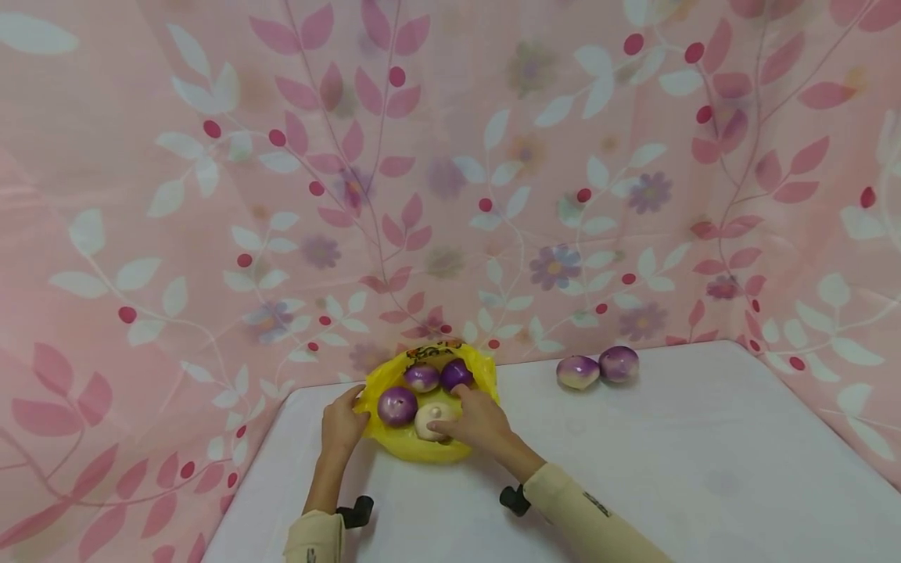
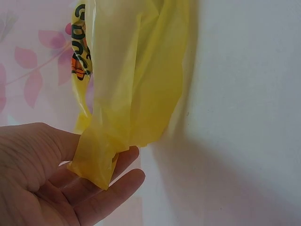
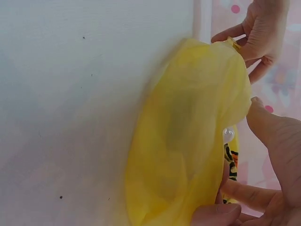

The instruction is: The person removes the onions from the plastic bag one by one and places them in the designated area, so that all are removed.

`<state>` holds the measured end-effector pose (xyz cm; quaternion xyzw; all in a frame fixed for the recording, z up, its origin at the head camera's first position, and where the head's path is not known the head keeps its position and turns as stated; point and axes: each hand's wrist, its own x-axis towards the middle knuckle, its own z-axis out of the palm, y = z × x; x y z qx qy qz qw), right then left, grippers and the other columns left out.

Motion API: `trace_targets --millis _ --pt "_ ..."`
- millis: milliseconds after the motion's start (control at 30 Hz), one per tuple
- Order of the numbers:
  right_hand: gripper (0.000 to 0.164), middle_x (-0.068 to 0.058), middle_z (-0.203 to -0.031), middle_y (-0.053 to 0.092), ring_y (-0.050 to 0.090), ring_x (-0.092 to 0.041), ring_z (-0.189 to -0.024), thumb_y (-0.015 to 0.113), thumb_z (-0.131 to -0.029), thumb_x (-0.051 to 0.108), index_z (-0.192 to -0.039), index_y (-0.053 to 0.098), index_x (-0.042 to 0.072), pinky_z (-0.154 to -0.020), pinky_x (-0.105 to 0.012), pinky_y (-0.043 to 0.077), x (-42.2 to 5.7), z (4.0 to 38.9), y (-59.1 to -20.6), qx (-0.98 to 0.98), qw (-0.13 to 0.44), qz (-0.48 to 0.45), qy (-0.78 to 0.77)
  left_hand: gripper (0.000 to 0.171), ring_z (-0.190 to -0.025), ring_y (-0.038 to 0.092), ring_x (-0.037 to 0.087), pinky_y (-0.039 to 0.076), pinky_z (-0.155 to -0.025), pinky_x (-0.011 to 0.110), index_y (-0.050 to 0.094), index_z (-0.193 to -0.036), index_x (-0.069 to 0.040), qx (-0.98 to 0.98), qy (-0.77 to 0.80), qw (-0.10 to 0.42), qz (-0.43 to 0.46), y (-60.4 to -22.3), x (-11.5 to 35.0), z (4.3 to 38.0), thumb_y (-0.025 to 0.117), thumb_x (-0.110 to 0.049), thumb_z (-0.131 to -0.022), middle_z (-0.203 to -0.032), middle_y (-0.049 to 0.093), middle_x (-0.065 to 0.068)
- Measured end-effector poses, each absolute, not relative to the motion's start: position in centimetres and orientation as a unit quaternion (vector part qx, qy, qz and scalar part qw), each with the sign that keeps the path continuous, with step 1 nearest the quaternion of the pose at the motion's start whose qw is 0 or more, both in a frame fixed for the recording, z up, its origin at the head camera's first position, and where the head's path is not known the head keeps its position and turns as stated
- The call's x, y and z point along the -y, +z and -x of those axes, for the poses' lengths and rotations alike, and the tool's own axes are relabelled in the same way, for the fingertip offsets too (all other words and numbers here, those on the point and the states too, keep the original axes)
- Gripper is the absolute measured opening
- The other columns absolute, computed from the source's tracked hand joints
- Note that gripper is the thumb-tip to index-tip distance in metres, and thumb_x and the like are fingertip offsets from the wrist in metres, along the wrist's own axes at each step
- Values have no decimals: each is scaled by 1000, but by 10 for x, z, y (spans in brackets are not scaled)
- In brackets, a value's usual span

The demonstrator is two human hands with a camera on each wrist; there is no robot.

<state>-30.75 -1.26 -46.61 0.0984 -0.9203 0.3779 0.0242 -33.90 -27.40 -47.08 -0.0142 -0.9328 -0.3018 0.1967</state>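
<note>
A yellow plastic bag (image 1: 414,451) stands with its mouth spread on the table. Inside are several round, turnip-like vegetables: a large purple one (image 1: 397,407) at left, a pale one (image 1: 431,418) with a knob in front, a purple-white one (image 1: 421,378) behind, and a dark purple one (image 1: 457,375) at back right. My left hand (image 1: 343,422) grips the bag's left rim, with plastic between thumb and fingers in the left wrist view. Over the right side of the mouth, my right hand (image 1: 482,422) has its thumb at the pale vegetable and its fingers spread toward the dark purple one.
Two more purple-and-white vegetables, one at left (image 1: 578,373) and one at right (image 1: 619,364), lie close together near the back edge of the white table (image 1: 669,461). A pink floral cloth (image 1: 450,195) hangs right behind the table. Dark camera mounts (image 1: 357,512) sit at both wrists.
</note>
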Motion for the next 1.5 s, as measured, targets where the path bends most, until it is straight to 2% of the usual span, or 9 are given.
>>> trace_targets --millis 133,300,500,733,1033,1500 --pt "81 -3 -88 62 54 -18 -74 75 -73 65 -123 58 3 -65 -31 50 15 309 -472 926 21 -93 365 48 -103 63 47 51 -89 56 63 -126 4 933 -301 196 16 -471 273 338 69 4 -78 -111 67 29" --pt "80 0 -77 55 53 -17 -67 76 -69 68 -116 58 6 -58 -29 46 18 311 -479 929 23 -91 358 48 -104 63 48 50 -90 56 63 -126 4 934 -301 192 16 -474 273 338 69 4 -79 -111 67 29" --pt "72 2 -75 54 52 -16 -68 77 -68 67 -107 58 10 -57 -29 44 19 310 -481 932 31 -101 346 48 -105 62 48 50 -91 56 63 -127 4 934 -301 191 15 -472 272 339 69 3 -79 -112 66 29" --pt "67 3 -76 55 52 -14 -68 78 -71 62 -109 59 10 -57 -29 42 20 309 -484 937 38 -121 327 48 -103 63 47 49 -91 56 64 -125 4 934 -296 198 16 -472 272 341 70 3 -78 -109 68 28" --pt "58 3 -75 53 51 -16 -67 79 -73 58 -102 56 13 -58 -30 40 24 310 -488 932 43 -122 337 47 -101 64 47 50 -89 56 65 -124 4 932 -300 205 18 -473 273 340 70 3 -77 -107 68 28" --pt "60 4 -79 55 53 -15 -70 77 -74 60 -105 56 14 -61 -32 43 24 311 -491 930 45 -122 344 47 -100 64 47 51 -88 56 65 -124 3 933 -295 205 19 -473 274 341 70 2 -77 -106 68 29"
